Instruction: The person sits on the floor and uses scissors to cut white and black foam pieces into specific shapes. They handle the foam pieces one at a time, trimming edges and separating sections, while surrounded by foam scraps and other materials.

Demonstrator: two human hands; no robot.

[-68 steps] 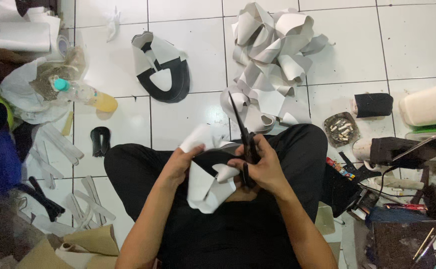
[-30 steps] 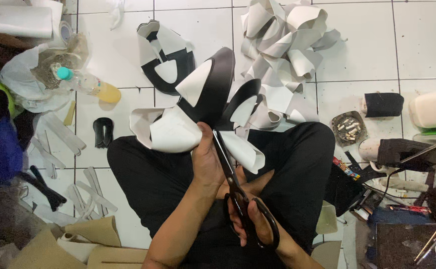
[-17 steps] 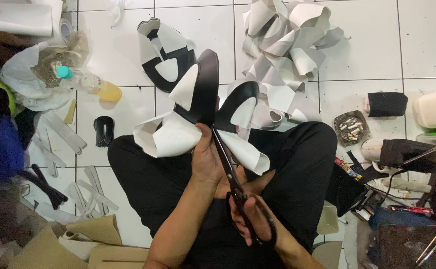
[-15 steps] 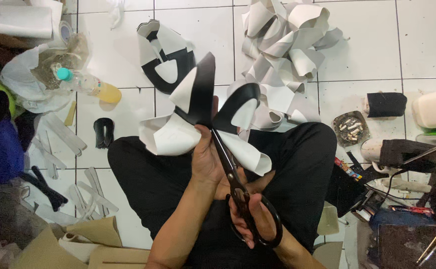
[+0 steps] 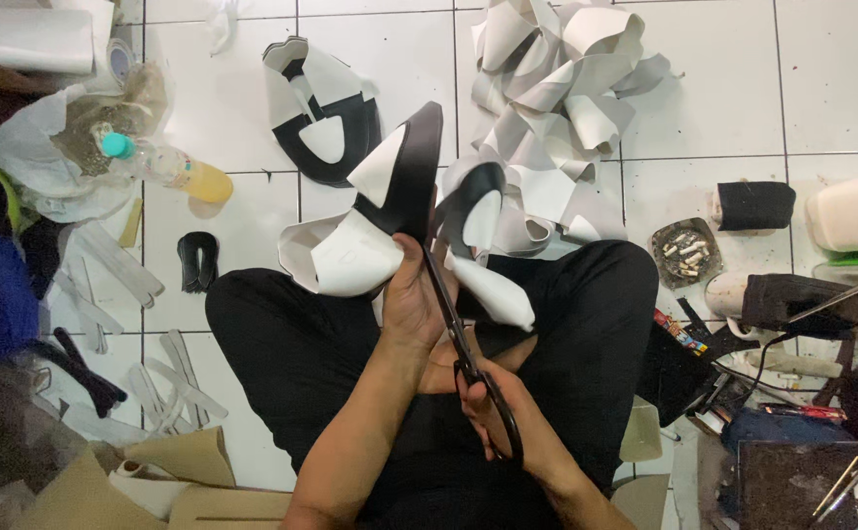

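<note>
Black-and-white curled sheet (image 5: 390, 211), steel scissors (image 5: 463, 344)

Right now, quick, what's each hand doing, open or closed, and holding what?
Left hand: closed on the curled black-and-white sheet piece.
Right hand: closed through the handles of the long black scissors, blades at that sheet.

bottle (image 5: 169, 169): clear plastic, lying on floor upper left; teal cap, yellow liquid at bottom end, pale label band round middle.
plastic bag (image 5: 51, 162): crumpled, clear/whitish, just beside bottle's cap end.
small box (image 5: 680, 332): flat, narrow, red/yellow/dark print, on floor near right knee.
screen/device (image 5: 846, 302): dark flat slab w/ pale edge, tilted, far right; can't tell if on.
</note>
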